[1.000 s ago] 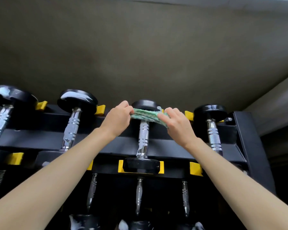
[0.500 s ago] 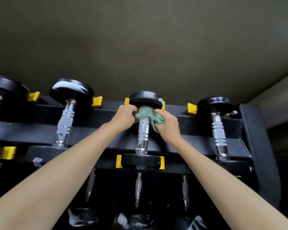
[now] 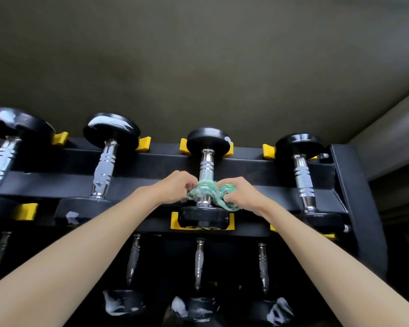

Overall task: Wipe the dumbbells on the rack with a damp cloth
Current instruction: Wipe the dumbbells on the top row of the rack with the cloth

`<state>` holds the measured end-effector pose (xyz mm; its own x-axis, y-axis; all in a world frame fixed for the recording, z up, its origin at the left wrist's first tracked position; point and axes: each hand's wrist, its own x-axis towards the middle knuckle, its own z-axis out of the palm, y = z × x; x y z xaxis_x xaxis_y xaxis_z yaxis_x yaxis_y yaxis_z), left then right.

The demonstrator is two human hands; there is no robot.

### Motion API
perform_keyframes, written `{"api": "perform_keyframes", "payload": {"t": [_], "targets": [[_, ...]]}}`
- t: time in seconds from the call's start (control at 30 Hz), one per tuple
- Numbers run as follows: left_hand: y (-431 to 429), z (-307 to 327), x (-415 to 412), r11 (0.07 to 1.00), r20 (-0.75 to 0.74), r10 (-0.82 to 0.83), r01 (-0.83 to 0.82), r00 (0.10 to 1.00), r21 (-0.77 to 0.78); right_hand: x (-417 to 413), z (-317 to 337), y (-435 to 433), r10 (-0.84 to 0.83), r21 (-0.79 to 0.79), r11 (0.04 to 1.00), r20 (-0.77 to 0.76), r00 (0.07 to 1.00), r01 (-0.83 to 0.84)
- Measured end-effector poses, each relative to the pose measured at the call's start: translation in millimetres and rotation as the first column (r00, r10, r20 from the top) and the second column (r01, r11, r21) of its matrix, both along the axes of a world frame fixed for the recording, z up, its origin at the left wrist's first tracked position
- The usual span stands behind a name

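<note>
Black rack (image 3: 354, 185) with yellow cradles (image 3: 143, 144), four chrome-handled dumbbells on top row, left hand (image 3: 175, 186) and right hand (image 3: 242, 193) each gripping an end of bunched green cloth (image 3: 204, 190) wrapped round third dumbbell's (image 3: 207, 166) knurled handle, white smears on lower weights (image 3: 194, 308).

Wall: a plain, dull olive-grey wall (image 3: 198, 55) filled the upper half, faintly mottled with darker patches.
Right side: a paler grey band (image 3: 394, 142) slanted up towards the right edge.
Below the band: a dark, shadowed area (image 3: 404, 208), its details too dim to tell.
Light: soft, dim and even.
</note>
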<state>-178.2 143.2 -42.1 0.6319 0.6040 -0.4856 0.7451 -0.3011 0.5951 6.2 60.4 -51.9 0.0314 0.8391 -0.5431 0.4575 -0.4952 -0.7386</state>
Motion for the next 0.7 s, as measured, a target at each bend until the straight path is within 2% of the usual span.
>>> {"api": "perform_keyframes", "payload": {"t": [0.23,0.37,0.53,0.6,0.7], "targets": [[-17.1,6.5,-10.4,0.991,-0.016,-0.133,0.132,0.991,-0.032,-3.3,22.0,-7.9,0.128,-0.184,0.976,0.031,0.991,-0.12],[-17.3,15.4,-11.6,0.991,-0.047,-0.112,0.107,0.993,-0.083,-1.9,38.4,-4.0,0.215,-0.256,0.945,0.018,0.976,-0.203],[-22.2,27.5,-12.1,0.999,-0.048,-0.038,0.038,0.998,0.006,2.4,44.3,-13.2,0.044,-0.302,0.951,-0.09,0.995,-0.069],[-26.4,39.6,-10.0,0.996,-0.02,-0.073,0.074,0.997,0.056,2.3,47.3,-17.3,-0.009,-0.31,0.951,-0.096,0.995,-0.021],[-34.0,52.5,-5.4,0.968,-0.021,-0.191,0.192,0.981,0.159,0.2,57.4,-24.6,-0.004,-0.305,0.952,-0.082,0.997,-0.021]]}}
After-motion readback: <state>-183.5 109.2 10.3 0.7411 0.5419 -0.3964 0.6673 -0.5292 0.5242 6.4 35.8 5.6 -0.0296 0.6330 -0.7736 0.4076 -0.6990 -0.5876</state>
